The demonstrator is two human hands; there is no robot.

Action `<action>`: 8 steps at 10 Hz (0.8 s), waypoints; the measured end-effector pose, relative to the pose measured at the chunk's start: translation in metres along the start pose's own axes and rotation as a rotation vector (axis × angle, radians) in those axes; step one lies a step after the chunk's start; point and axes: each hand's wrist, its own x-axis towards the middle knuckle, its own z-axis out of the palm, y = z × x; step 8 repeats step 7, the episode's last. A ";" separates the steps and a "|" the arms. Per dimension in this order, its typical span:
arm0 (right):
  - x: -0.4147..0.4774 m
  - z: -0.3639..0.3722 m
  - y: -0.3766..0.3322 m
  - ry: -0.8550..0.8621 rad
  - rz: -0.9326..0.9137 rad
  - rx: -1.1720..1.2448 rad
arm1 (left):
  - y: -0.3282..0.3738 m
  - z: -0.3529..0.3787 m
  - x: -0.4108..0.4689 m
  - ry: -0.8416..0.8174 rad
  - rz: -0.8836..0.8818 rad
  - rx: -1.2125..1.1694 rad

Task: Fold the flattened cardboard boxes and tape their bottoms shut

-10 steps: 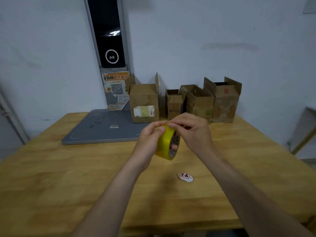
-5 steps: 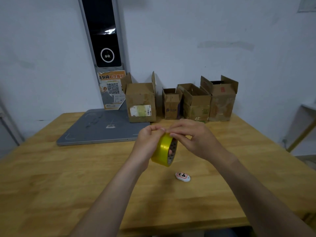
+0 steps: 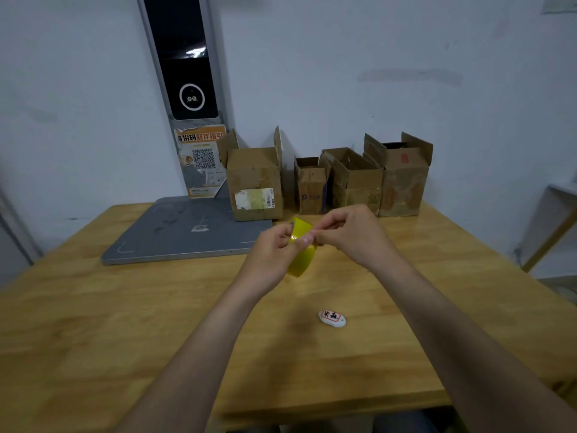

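A wooden table (image 3: 93, 323) spreads under a person's two raised hands. On it, left of the grip and a little beyond it, lies a flat grey slab (image 3: 187, 232). A tall black wall panel (image 3: 187, 57) rises behind the slab, with a QR-code poster (image 3: 201, 160) at its foot. Straight beyond the grip, a row of four cardboard boxes (image 3: 356, 182) stands upright against the wall, top flaps open. The left hand (image 3: 274, 248) holds a yellow tape roll (image 3: 301, 262) clear of the tabletop, its fingers curled round the roll. The right hand (image 3: 352, 232) meets it from the right, fingertips pinched together at the roll's upper rim; motion blur hides whether a loose tape end is caught there. Nearer the person than the grip, slightly right, a small white oval tag (image 3: 332, 318) with printed characters lies on the wood.
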 end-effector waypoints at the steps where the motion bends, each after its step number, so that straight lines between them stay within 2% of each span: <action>1: 0.005 0.014 0.006 -0.047 0.025 -0.133 | -0.004 -0.010 0.008 0.019 0.015 0.239; 2: 0.012 0.030 0.020 -0.131 0.095 -0.260 | -0.018 -0.022 0.020 -0.008 0.045 0.617; 3: 0.017 0.037 0.034 -0.316 0.202 -0.430 | -0.040 -0.037 0.032 -0.031 0.058 1.058; 4: 0.017 0.040 0.047 -0.391 0.266 -0.521 | -0.070 -0.051 0.037 -0.106 0.019 1.265; 5: 0.016 0.040 0.059 -0.403 0.341 -0.517 | -0.100 -0.055 0.036 -0.180 -0.075 1.350; 6: 0.017 0.037 0.065 -0.421 0.359 -0.548 | -0.128 -0.054 0.028 -0.222 -0.187 1.329; 7: 0.032 0.021 0.058 -0.392 0.361 -0.627 | -0.124 -0.056 0.035 -0.235 -0.280 1.255; 8: 0.032 0.021 0.058 -0.392 0.361 -0.627 | -0.124 -0.056 0.035 -0.235 -0.280 1.255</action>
